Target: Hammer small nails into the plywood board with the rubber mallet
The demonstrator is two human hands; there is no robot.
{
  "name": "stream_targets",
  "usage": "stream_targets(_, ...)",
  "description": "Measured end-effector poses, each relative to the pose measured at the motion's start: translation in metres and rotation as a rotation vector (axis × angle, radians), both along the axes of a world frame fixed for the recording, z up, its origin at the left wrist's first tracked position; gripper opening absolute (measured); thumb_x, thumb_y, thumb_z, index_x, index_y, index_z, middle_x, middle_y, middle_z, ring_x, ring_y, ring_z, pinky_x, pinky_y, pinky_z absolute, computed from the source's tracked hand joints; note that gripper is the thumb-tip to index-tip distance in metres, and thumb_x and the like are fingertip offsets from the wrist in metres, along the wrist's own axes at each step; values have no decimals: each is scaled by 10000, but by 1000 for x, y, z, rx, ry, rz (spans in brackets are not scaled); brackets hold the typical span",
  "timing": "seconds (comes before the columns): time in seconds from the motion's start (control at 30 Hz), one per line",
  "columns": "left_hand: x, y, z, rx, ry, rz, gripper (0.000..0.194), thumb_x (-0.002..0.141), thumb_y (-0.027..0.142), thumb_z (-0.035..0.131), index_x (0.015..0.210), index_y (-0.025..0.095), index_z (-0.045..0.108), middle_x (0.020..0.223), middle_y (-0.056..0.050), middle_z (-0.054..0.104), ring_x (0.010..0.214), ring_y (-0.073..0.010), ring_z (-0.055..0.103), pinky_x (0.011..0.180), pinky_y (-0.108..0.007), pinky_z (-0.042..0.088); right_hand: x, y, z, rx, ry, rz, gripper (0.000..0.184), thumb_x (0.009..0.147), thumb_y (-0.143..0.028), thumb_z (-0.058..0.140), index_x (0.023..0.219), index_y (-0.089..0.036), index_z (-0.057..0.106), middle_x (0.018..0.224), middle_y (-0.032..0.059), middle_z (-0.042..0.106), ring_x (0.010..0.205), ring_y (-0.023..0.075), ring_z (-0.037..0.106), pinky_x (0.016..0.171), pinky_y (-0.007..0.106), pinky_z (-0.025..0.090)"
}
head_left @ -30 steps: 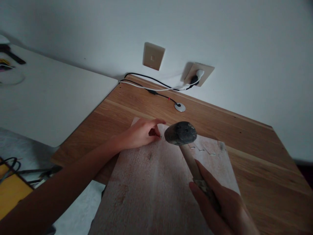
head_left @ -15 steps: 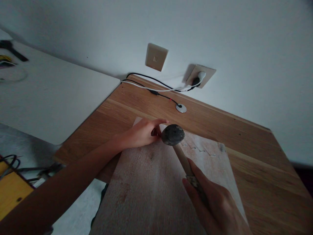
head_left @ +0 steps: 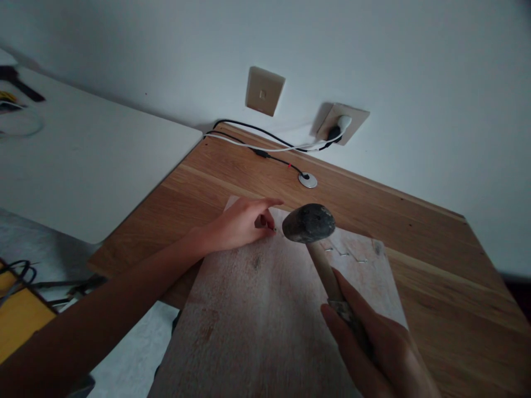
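Note:
My right hand (head_left: 377,337) is closed round the wooden handle of a rubber mallet (head_left: 309,222), whose dark head hangs above the board, just right of my left hand. My left hand (head_left: 244,224) rests at the far left part of the whitish wooden board (head_left: 257,320). Its fingertips pinch a small nail (head_left: 274,229) against the board, with one finger stretched out above it. A row of several nails (head_left: 342,254) stands in the board to the right, partly hidden behind the mallet head.
The board lies on a brown wooden desk (head_left: 435,265) against the wall. Cables (head_left: 265,153) run along the back edge to a wall socket (head_left: 346,122) and a round desk grommet (head_left: 307,180). A white table (head_left: 124,166) adjoins on the left. Something yellow (head_left: 20,326) stands lower left.
The mallet has shifted to the right, away from my left hand, and its head has turned. The nail at my left fingertips now shows. My left hand has hardly moved.

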State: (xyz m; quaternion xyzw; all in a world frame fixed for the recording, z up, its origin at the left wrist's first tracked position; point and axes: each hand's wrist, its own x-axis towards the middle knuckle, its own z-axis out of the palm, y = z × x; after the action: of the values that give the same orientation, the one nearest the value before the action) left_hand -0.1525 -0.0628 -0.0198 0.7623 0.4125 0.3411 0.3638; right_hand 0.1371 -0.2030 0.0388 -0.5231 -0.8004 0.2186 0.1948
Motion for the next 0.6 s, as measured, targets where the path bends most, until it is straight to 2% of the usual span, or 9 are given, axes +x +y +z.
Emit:
stream_targets(0.17, 0, 0, -3, 39, 14, 6, 587, 863, 31, 743, 1417, 218, 685, 987, -5, 847, 862, -165, 793, 828, -284, 599, -5, -2, 1, -2, 47, 18, 529, 1141, -289, 534, 1647, -135, 544, 1185, 104, 886, 1045, 230, 871, 786, 209, 690)
stream_targets(0.3, -1, 1, 0, 55, 38, -11, 639, 842, -30, 704, 1433, 211, 674, 976, -4, 849, 849, -172, 799, 812, -284, 601, -7, 2, 2, -81, 13, 54, 530, 1153, -304, 507, 1621, -60, 557, 1264, 153, 862, 1107, 242, 854, 846, 222, 685)
stream_targets(0.37, -1, 1, 1, 46, 45, -13, 647, 849, -18, 713, 1452, 211, 656, 984, -4, 851, 850, -165, 797, 818, -276, 597, -7, 2, 2, -73, 29, 61, 527, 1149, -306, 524, 1626, -86, 564, 1264, 144, 863, 1073, 246, 864, 834, 231, 691)
stream_targets(0.5, -1, 0, 1, 39, 49, -22, 625, 875, 14, 711, 1463, 212, 637, 1003, -2, 849, 865, -148, 789, 836, -263, 583, -9, -2, -3, -24, 82, -43, 513, 1138, -339, 547, 1626, -190, 601, 1241, 113, 873, 1042, 278, 872, 800, 284, 713)
stream_targets(0.6, -1, 0, -1, 65, 39, -32, 648, 874, -5, 667, 1488, 195, 611, 986, -4, 841, 840, -140, 777, 806, -255, 567, -13, -2, -7, -55, 104, -62, 514, 1130, -371, 550, 1593, -167, 636, 1276, 134, 860, 1082, 293, 861, 838, 319, 718)
